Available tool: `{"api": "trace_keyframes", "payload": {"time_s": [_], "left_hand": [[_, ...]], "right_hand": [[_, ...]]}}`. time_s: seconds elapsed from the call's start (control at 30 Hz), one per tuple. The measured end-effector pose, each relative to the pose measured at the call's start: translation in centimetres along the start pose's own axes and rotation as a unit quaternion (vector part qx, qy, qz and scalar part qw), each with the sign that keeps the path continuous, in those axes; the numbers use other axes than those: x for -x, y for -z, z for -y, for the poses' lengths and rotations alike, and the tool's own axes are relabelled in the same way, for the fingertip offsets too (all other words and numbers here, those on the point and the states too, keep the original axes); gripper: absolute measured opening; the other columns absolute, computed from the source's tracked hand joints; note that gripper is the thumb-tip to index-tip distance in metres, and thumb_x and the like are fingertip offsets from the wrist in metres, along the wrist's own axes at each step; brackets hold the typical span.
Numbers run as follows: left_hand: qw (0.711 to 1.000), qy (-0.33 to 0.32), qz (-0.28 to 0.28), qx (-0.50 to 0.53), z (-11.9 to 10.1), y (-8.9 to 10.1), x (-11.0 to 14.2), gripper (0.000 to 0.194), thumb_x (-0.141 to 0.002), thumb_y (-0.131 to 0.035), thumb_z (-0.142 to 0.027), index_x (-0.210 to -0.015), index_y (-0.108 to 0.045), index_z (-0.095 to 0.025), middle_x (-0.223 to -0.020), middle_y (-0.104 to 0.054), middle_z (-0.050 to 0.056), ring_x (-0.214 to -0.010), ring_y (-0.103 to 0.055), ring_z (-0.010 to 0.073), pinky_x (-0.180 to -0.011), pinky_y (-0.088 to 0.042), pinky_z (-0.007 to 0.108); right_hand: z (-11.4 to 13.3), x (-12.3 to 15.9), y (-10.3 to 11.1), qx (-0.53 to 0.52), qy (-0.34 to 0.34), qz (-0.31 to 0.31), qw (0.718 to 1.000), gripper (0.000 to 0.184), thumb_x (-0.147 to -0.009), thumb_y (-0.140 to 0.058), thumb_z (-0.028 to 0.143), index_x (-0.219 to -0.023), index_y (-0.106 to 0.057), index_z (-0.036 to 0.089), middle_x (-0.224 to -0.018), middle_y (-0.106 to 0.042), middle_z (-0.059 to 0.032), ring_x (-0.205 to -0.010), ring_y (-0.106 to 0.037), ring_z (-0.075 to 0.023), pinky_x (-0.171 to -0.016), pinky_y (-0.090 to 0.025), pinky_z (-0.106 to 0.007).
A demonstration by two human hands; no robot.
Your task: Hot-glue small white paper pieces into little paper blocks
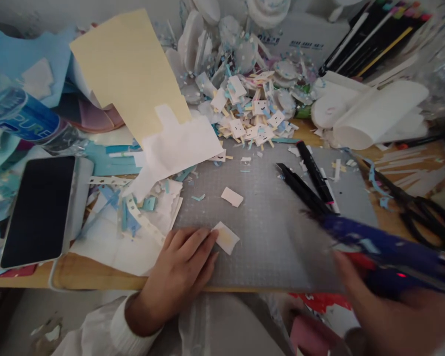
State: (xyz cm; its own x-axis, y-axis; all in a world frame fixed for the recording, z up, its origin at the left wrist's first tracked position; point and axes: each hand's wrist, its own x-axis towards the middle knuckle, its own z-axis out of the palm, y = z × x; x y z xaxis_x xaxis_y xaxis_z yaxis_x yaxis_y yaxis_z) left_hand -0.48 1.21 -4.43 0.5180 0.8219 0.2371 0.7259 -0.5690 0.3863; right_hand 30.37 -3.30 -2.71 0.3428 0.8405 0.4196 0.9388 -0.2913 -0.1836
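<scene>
My left hand [187, 269] rests on the grey cutting mat [270, 252], fingers together and bent, with the fingertips holding the left edge of a small white paper card [227, 238]. A yellowish patch shows at the middle of that card. Just behind it lies a second small white paper card [232, 197], apart from both hands. At the lower right my right hand [396, 311], blurred by motion, grips a blue hot glue gun [385, 252] with a red trigger and a small red light. Its nozzle points left, above the mat.
Black markers [313, 170] lie beside black-handled scissors [426, 212] on the right. Behind the mat is a heap of small paper figures with drawn faces [252, 118]. Paper scraps, a phone [39, 210], a water bottle [25, 116] and a yellow sheet [133, 69] crowd the left.
</scene>
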Motion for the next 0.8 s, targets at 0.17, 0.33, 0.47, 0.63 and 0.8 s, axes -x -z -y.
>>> {"api": "trace_keyframes", "payload": {"time_s": [0.17, 0.33, 0.47, 0.63, 0.8], "left_hand": [[0.999, 0.009, 0.001, 0.034, 0.0, 0.1, 0.0, 0.035, -0.092, -0.052, -0.016, -0.126, -0.054, -0.008, -0.115, -0.065, 0.012, -0.099, -0.053, 0.0249, -0.088, -0.046, 0.039], [0.999, 0.013, 0.021, 0.030, -0.1, 0.3, -0.2, 0.034, -0.092, -0.052, -0.020, -0.123, -0.057, -0.008, -0.112, -0.065, 0.013, -0.096, -0.054, 0.0267, -0.084, -0.048, 0.041], [0.999, 0.015, 0.021, 0.027, 0.0, 0.3, -0.3, 0.033, -0.092, -0.051, -0.020, -0.122, -0.058, -0.008, -0.111, -0.066, 0.012, -0.096, -0.055, 0.0262, -0.083, -0.048, 0.041], [0.999, 0.011, 0.020, 0.029, 0.1, 0.1, -0.2, 0.033, -0.092, -0.050, -0.018, -0.122, -0.059, -0.007, -0.111, -0.067, 0.012, -0.093, -0.055, 0.0260, -0.080, -0.048, 0.041], [0.999, 0.011, 0.024, 0.039, 0.2, 0.0, -0.2, 0.034, -0.092, -0.051, -0.017, -0.123, -0.058, -0.006, -0.113, -0.066, 0.012, -0.093, -0.054, 0.0265, -0.080, -0.048, 0.042]], "right_hand": [[5.4, 0.4, -1.9, -0.063, 0.119, 0.134, 0.982, 0.029, -0.083, -0.057, 0.049, -0.084, -0.064, 0.021, -0.052, -0.057, 0.0001, -0.043, -0.055, -0.0188, -0.041, -0.038, -0.028], [6.4, 0.6, -2.5, -0.127, 0.130, 0.202, 0.962, 0.021, -0.085, -0.058, 0.042, -0.088, -0.062, 0.022, -0.070, -0.066, -0.0021, -0.056, -0.063, -0.0198, -0.052, -0.046, -0.028], [6.6, 0.4, -2.6, -0.117, 0.134, 0.211, 0.961, 0.020, -0.084, -0.059, 0.042, -0.087, -0.061, 0.022, -0.066, -0.064, -0.0008, -0.052, -0.060, -0.0192, -0.048, -0.044, -0.028], [6.8, 0.3, -2.4, -0.126, 0.146, 0.222, 0.956, 0.020, -0.086, -0.057, 0.042, -0.088, -0.059, 0.022, -0.068, -0.064, -0.0014, -0.054, -0.062, -0.0198, -0.050, -0.046, -0.028], [7.0, 0.1, -1.9, -0.148, 0.165, 0.239, 0.945, 0.015, -0.088, -0.058, 0.038, -0.087, -0.056, 0.023, -0.070, -0.063, -0.0009, -0.058, -0.062, -0.0183, -0.053, -0.048, -0.027]]}}
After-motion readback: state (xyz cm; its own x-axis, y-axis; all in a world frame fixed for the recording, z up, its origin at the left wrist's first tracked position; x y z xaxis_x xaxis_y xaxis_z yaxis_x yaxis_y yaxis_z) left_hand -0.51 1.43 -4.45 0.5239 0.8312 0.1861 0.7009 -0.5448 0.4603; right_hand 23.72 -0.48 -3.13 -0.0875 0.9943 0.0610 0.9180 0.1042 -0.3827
